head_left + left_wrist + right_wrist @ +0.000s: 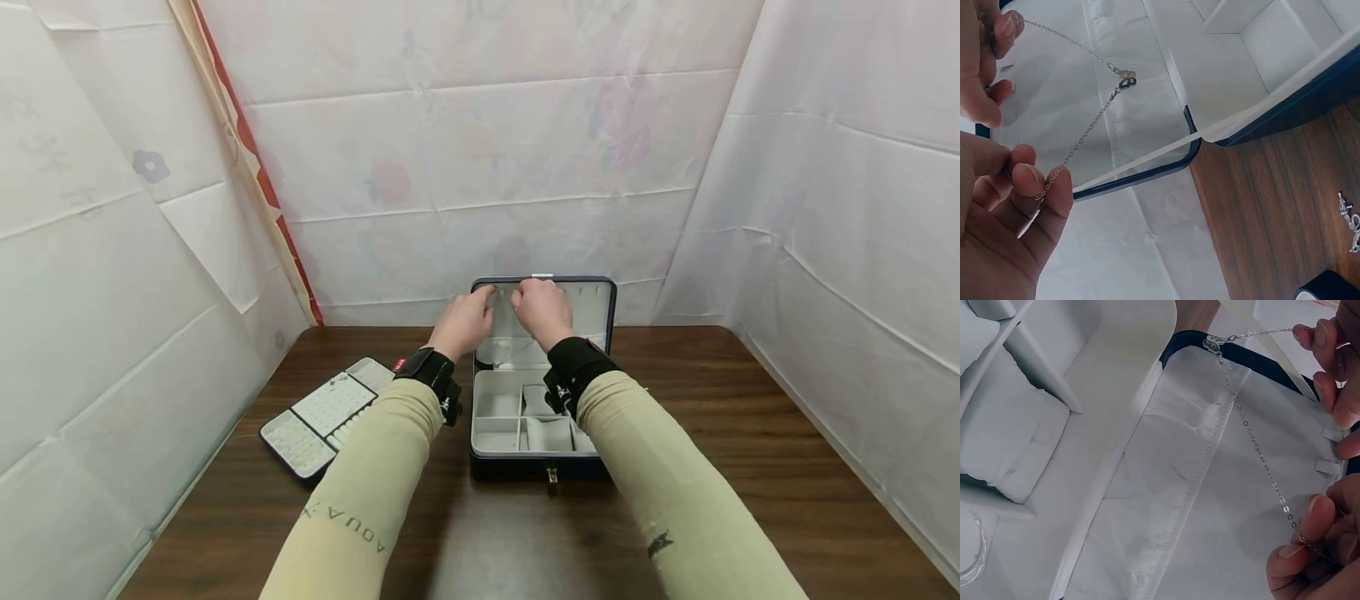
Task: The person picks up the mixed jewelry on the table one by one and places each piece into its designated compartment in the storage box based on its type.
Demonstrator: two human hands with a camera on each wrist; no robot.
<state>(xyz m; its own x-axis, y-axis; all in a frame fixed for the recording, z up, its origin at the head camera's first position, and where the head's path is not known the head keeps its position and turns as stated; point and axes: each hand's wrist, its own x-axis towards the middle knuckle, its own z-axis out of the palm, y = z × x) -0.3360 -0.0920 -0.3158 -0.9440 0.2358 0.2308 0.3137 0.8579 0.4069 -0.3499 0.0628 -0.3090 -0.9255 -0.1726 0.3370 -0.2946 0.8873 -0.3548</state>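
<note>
A thin silver necklace chain (pixel 1085 134) hangs between both hands in the wrist views, with a small silver pendant or clasp (pixel 1213 344) at its low end. My left hand (pixel 462 322) pinches one side of the chain between thumb and fingers. My right hand (pixel 543 308) pinches the other side. Both hands are just in front of the raised pale-lined lid (pixel 594 321) of a navy jewelry box (pixel 510 467), near its top. Small white tabs (pixel 1326 466) line the lid beside the fingers. The far part of the chain is hidden behind the fingers.
Pale compartments hold cushions (pixel 549 435) in the box, and a silver bangle (pixel 972 550) lies in one. A separate tray (pixel 279 432) of pale sections rests on the wooden table (pixel 705 467) at left. A silver jewelry piece (pixel 1350 225) lies on the table.
</note>
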